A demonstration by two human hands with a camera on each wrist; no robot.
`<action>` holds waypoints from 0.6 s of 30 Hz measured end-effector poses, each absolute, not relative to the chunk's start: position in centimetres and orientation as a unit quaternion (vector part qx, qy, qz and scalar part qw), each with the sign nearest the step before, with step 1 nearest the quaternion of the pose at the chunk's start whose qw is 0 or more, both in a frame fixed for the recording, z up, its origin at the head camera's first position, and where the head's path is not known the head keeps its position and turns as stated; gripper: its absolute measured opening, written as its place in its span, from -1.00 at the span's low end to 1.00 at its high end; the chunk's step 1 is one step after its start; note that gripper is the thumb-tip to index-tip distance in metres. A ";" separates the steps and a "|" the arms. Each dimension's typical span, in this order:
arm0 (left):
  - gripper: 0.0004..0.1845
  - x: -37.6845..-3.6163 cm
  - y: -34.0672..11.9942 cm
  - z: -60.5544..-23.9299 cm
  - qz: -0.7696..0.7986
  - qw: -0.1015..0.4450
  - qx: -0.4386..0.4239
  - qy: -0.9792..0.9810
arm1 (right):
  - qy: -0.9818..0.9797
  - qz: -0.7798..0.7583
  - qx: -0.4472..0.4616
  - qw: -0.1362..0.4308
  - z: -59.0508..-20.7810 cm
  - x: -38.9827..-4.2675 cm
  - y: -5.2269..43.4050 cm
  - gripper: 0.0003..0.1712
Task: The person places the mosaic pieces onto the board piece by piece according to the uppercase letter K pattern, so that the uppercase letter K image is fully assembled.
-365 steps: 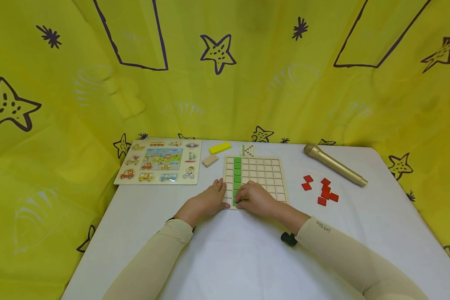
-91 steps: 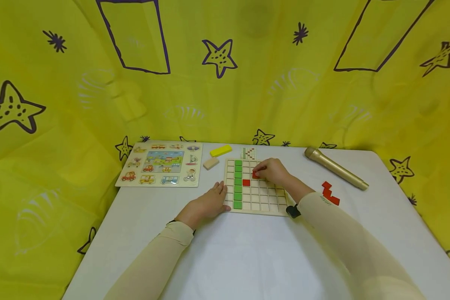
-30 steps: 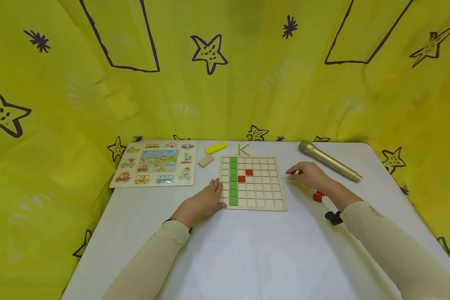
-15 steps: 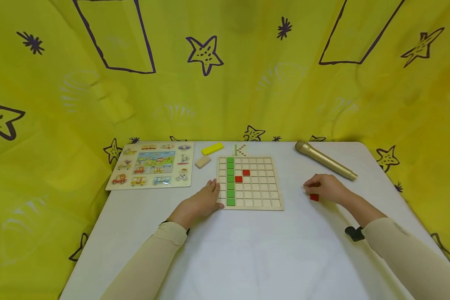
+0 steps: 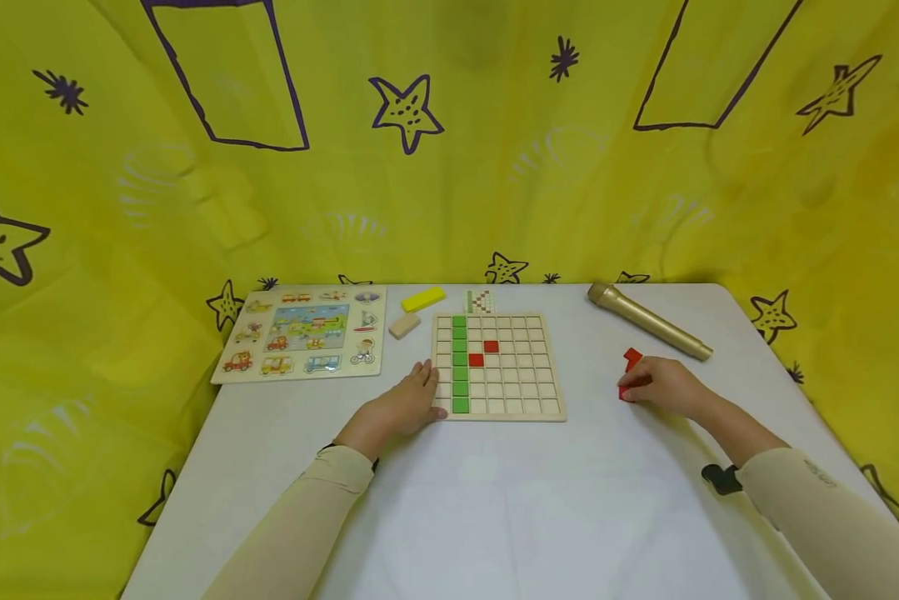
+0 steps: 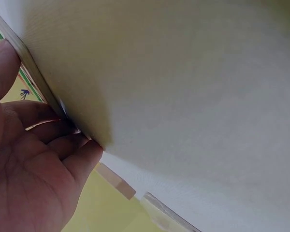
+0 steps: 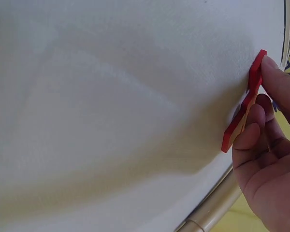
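Red tiles (image 5: pixel 632 358) lie on the white worktop (image 5: pixel 494 500) at about three o'clock from the grid board (image 5: pixel 498 367), well apart from it, and the right hand (image 5: pixel 662 387) rests over them, its grip pinching one red tile (image 7: pixel 244 104) between fingertips (image 7: pixel 280 82) and thumb, the piece tilted up on its edge in the right wrist view. One more red tile shows just beyond the hand at its twelve o'clock. On the grid board a column of green tiles (image 5: pixel 460 363) fills the second column from the left edge, and two red squares (image 5: pixel 483 353) sit in cells just to the right of that column, stepped diagonally. The left hand (image 5: pixel 404 407) lies flat at the board's seven o'clock corner, grip spread, fingers (image 6: pixel 53 125) straight and pressed against the wooden edge. A small pattern card (image 5: pixel 479 301) lies at twelve o'clock of the board, touching or nearly touching its far rim. At eleven o'clock sit a yellow block (image 5: pixel 422 298) and a plain wooden block (image 5: pixel 404 325), near each other. Farther toward nine o'clock lies a vehicle puzzle board (image 5: pixel 302 332). A gold microphone (image 5: pixel 647 321) lies slantwise at two o'clock, near the far right part of the worktop. Yellow cloth with stars (image 5: pixel 449 142) hangs all around.
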State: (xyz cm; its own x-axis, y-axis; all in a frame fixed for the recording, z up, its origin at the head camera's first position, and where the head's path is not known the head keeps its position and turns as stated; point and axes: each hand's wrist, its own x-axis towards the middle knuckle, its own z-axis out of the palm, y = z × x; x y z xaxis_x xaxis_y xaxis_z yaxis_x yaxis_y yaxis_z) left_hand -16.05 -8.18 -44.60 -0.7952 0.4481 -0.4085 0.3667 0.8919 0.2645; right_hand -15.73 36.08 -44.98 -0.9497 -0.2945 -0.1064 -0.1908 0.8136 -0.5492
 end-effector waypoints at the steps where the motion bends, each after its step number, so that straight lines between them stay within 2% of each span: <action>1: -0.11 -16.1 -8.2 -44.7 0.086 0.236 0.216 0.944 | 0.948 -0.276 -0.126 0.094 -44.9 -15.7 36.0 -0.76; 11: -0.10 -16.0 -8.2 -44.5 0.077 0.231 0.223 0.944 | 0.947 -0.267 -0.144 0.103 -44.3 -15.7 35.6 -0.90; 18: -0.10 -16.1 -8.3 -44.7 0.077 0.231 0.226 0.943 | 0.941 -0.275 -0.159 0.115 -43.6 -16.7 35.4 -0.84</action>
State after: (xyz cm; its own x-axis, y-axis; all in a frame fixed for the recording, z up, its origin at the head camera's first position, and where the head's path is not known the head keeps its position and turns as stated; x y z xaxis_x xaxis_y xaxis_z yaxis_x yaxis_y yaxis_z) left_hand -16.06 -8.28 -44.67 -0.7915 0.4617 -0.4005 0.3909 0.8861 0.2489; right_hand -16.65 35.39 -43.57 -0.9228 -0.3627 -0.1300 -0.2358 0.7984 -0.5540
